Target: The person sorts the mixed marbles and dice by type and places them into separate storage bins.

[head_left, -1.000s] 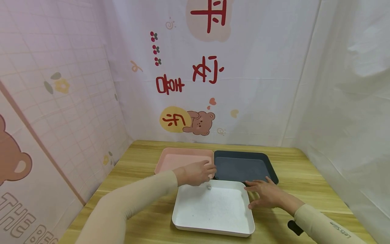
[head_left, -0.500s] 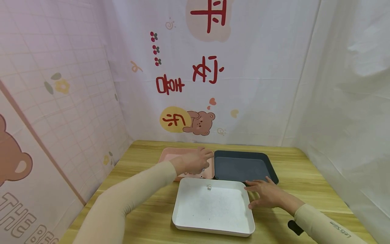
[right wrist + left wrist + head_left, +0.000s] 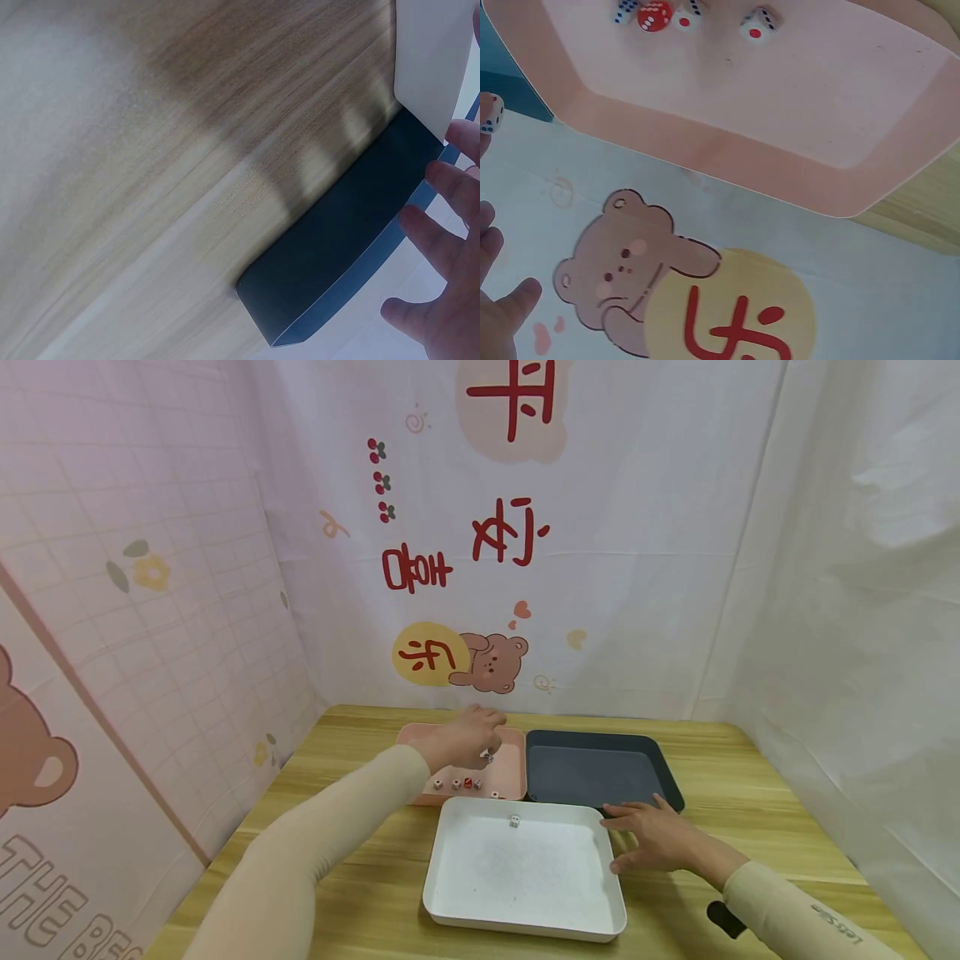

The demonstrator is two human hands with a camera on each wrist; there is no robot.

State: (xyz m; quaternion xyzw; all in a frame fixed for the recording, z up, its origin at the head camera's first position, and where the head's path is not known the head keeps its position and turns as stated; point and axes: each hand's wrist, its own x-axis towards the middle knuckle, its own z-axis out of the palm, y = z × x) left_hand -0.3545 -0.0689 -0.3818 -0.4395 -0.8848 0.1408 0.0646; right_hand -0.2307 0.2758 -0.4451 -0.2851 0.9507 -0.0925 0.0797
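Note:
My left hand [image 3: 465,737] is over the pink tray [image 3: 512,768], pinching a white die [image 3: 493,114] at its fingertips, while its other fingers spread out. Below it, several dice lie in that tray, among them a red die [image 3: 655,16] and a white die with a red dot [image 3: 756,33]. My right hand [image 3: 656,835] has its fingers extended at the right rim of the white tray [image 3: 525,877] and holds nothing. One white die [image 3: 514,821] lies near the far side of the white tray.
A dark blue-grey tray [image 3: 600,772] stands right of the pink tray, behind the white one. All three sit on a wood-grain table [image 3: 360,852]. White printed cloth [image 3: 637,568] hangs behind and along both sides.
My left hand has lifted from the front edge of the pink tray and moved back and left over it, uncovering dice there. The right hand has stayed put.

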